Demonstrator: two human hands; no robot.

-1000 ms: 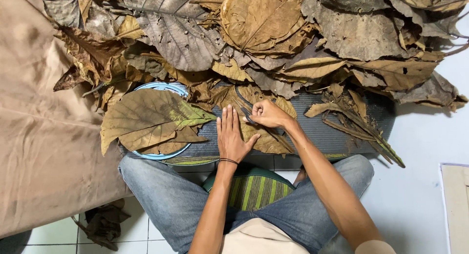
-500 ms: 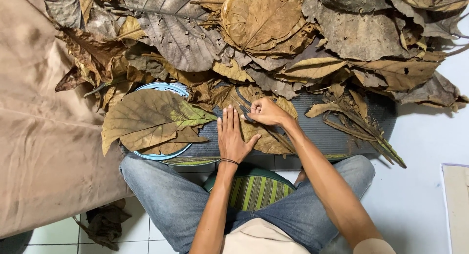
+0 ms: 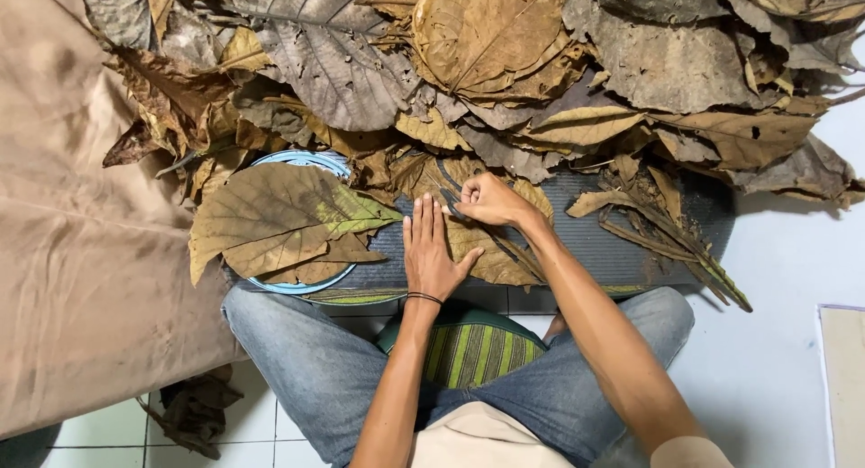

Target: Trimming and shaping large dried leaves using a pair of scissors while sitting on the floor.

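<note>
The left hand [image 3: 432,252] stays flat, fingers released, pinning a dry brown leaf [image 3: 491,252] on the grey mat [image 3: 595,238]. The right hand [image 3: 491,200], clenched on dark scissors [image 3: 448,200], has barely shifted along the leaf's far edge. A blue-rimmed tray [image 3: 302,283] of leaves sits left; the leaf heap [image 3: 505,63] crowds the far side.

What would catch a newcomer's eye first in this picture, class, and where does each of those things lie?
First, the heap of big dry brown leaves filling the top of the view. Below it, the left hand lies flat on a leaf on the dark grey mat, while the right hand grips small scissors just above. At left, a large green-tinged leaf covers a pale blue round tray.
</note>
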